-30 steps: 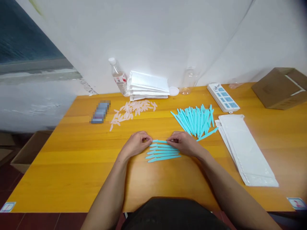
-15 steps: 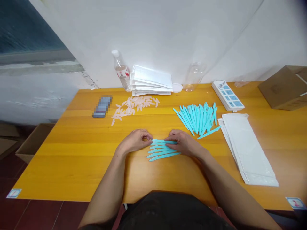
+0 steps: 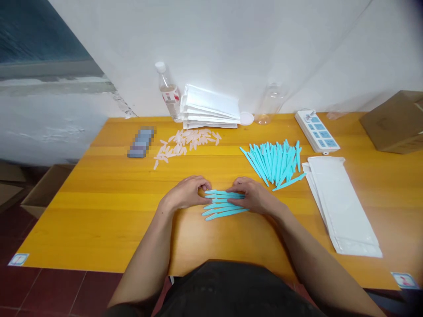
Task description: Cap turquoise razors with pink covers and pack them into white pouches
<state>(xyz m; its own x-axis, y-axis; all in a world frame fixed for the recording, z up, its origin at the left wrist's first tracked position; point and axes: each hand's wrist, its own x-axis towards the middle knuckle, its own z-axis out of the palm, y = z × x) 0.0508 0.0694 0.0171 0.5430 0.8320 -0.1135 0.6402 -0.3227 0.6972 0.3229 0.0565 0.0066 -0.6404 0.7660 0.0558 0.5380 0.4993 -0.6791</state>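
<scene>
Several turquoise eyebrow razors (image 3: pixel 224 205) lie side by side on the table in front of me, their tips to the left. At those tips is my left hand (image 3: pixel 189 192), its thumb and forefinger apart and the other fingers curled. My right hand (image 3: pixel 251 195) grips the right ends of the upper razors between thumb and fingers, covering those ends. Beyond it lies a loose fanned pile of more turquoise razors (image 3: pixel 272 162). Small clear pinkish covers (image 3: pixel 190 140) are scattered further back on the left.
Along the wall stand a plastic bottle (image 3: pixel 171 99), a stack of white packets (image 3: pixel 211 108) and a clear jar (image 3: pixel 269 105). A power strip (image 3: pixel 317 131), a carton (image 3: pixel 393 121) and white bags (image 3: pixel 343 204) are at right. A blurred phone (image 3: pixel 141 142) lies left.
My left thumb and forefinger have parted from the top razor's tip. My right hand stays on the razors' right ends. The view has shifted slightly.
</scene>
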